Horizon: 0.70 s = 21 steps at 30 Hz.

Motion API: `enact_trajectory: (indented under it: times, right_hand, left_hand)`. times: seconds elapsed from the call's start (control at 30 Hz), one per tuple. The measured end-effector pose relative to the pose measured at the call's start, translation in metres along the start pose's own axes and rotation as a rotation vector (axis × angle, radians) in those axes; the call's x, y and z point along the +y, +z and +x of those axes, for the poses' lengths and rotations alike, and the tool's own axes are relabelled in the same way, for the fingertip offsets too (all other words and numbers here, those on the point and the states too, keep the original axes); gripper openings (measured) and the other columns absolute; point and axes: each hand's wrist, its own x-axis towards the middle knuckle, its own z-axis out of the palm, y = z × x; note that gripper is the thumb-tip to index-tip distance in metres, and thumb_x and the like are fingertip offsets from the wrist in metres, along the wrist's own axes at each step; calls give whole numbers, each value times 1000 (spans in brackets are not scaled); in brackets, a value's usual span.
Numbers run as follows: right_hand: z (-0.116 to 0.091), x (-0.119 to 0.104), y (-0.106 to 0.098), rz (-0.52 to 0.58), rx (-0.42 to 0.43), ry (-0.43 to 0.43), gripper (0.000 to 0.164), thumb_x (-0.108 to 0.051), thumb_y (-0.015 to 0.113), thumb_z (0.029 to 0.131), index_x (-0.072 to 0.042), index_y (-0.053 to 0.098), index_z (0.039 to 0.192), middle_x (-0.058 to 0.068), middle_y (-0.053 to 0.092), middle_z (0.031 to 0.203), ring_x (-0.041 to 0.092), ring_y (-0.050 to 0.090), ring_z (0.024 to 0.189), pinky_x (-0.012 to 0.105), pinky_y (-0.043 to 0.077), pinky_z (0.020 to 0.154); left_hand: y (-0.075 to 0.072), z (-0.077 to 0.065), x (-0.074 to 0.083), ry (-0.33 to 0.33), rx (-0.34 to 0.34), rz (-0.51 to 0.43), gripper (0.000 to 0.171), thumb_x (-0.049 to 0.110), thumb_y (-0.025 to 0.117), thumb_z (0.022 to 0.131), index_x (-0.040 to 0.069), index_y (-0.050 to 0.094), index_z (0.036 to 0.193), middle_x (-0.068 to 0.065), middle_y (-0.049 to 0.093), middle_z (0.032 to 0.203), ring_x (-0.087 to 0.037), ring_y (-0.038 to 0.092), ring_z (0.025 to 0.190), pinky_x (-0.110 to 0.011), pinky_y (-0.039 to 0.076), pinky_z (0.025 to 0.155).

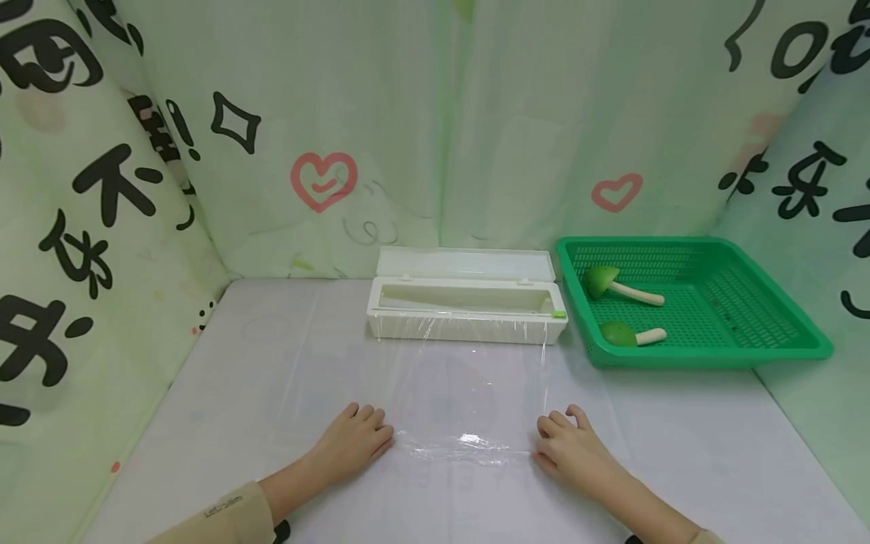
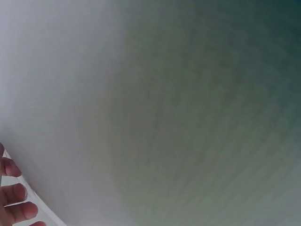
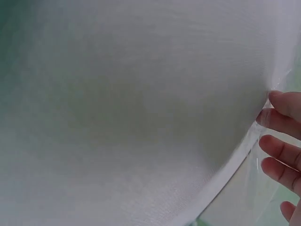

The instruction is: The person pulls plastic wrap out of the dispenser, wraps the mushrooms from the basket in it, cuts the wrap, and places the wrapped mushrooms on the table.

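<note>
A sheet of clear plastic wrap [image 1: 448, 393] stretches from the white wrap dispenser box [image 1: 469, 325] toward the front of the table, its near edge bunched and shiny. My right hand [image 1: 578, 457] pinches the near right corner; in the right wrist view, thumb and forefinger meet on the film while the other fingers [image 3: 281, 153] are spread. At the near left corner, my left hand [image 1: 356, 438] grips the film with curled fingers, its thumb hidden in the head view. Only several fingertips [image 2: 21, 212] show at the corner of the left wrist view. The box's lid [image 1: 465, 264] stands open behind it.
A green plastic basket [image 1: 714, 355] stands at the back right beside the box, with two green-capped toy mushrooms [image 1: 601, 279] inside. A white cloth [image 1: 224, 393] covers the table. Pale green printed curtains [image 1: 510, 136] enclose the back and both sides.
</note>
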Motion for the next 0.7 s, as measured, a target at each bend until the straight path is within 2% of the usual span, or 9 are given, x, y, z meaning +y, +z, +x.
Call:
enact_trajectory:
  times: [0.13, 0.33, 0.4, 0.47, 0.6, 0.7]
  right_hand:
    - [-1, -1, 2, 11, -2, 30, 20, -24, 77, 68, -15, 60, 66, -4, 49, 78, 14, 44, 74, 49, 36, 80]
    - [0, 4, -4, 63, -67, 69, 19, -29, 74, 71, -17, 61, 78, -5, 50, 82, 14, 48, 79, 50, 36, 82]
    - [4, 12, -11, 84, -20, 68, 18, -28, 74, 71, -17, 62, 80, -5, 53, 83, 15, 51, 80, 50, 37, 82]
    - [10, 24, -21, 109, 74, 70, 19, -24, 73, 71, -16, 62, 84, -3, 57, 86, 18, 54, 82, 52, 37, 82]
    - [23, 67, -45, 98, 271, 121, 28, -13, 71, 69, -9, 61, 95, 7, 61, 93, 28, 56, 88, 57, 34, 82]
    - [29, 104, -59, 75, 287, 208, 36, -9, 70, 71, -7, 57, 104, 12, 57, 102, 34, 51, 97, 59, 30, 83]
  left_hand:
    - [1, 0, 3, -31, 3, -10, 16, 34, 57, 87, 19, 57, 82, 4, 49, 77, -13, 45, 71, -29, 36, 65]
    - [2, -1, 4, -44, 2, -27, 14, 34, 57, 87, 19, 57, 87, 3, 49, 79, -14, 46, 73, -29, 36, 65]
    - [2, -1, 5, -46, -9, -29, 15, 34, 56, 87, 19, 57, 88, 3, 50, 81, -14, 47, 75, -30, 36, 66]
    - [1, -1, 5, -50, -18, -32, 15, 34, 55, 88, 19, 57, 88, 3, 51, 82, -14, 48, 76, -30, 37, 67]
    - [1, 0, 5, -55, -23, -33, 15, 34, 55, 88, 19, 57, 88, 3, 51, 82, -14, 48, 76, -30, 36, 67]
    - [1, 0, 5, -52, -19, -28, 15, 34, 55, 88, 19, 56, 88, 3, 49, 80, -14, 47, 74, -30, 36, 66]
